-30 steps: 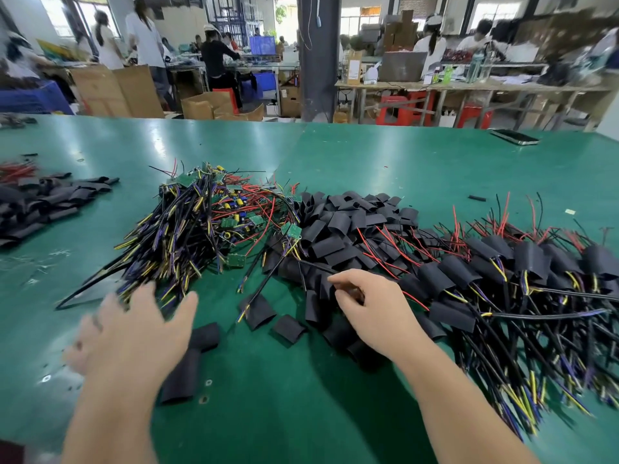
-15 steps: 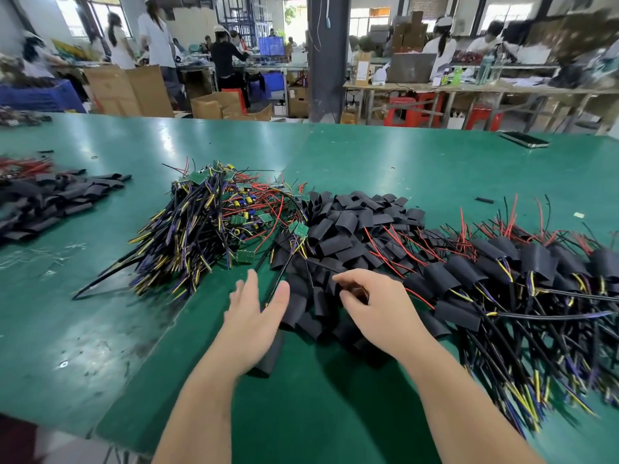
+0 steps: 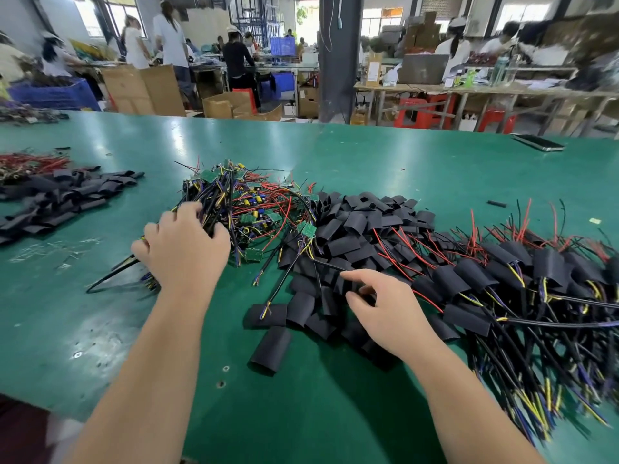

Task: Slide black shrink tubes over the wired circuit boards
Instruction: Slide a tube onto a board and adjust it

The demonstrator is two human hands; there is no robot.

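Hands sit low over the green table (image 3: pixel 368 155) as I watch through the head camera. My left hand (image 3: pixel 182 251) curls its fingers round a bundle of black cables (image 3: pixel 217 202) at the near edge of the wired circuit boards (image 3: pixel 254 209), a tangled heap of green boards with red, yellow and blue leads. Just right of that heap, touching it, lies the pile of shrink tubes (image 3: pixel 355 226). My right hand (image 3: pixel 385 311) rests on the pile's near side, thumb and forefinger pinching one tube from it. A single loose tube (image 3: pixel 269 349) lies apart, nearer me. Further right spread sleeved boards (image 3: pixel 502 276); another heap of tubes (image 3: pixel 60 199) sits far left.
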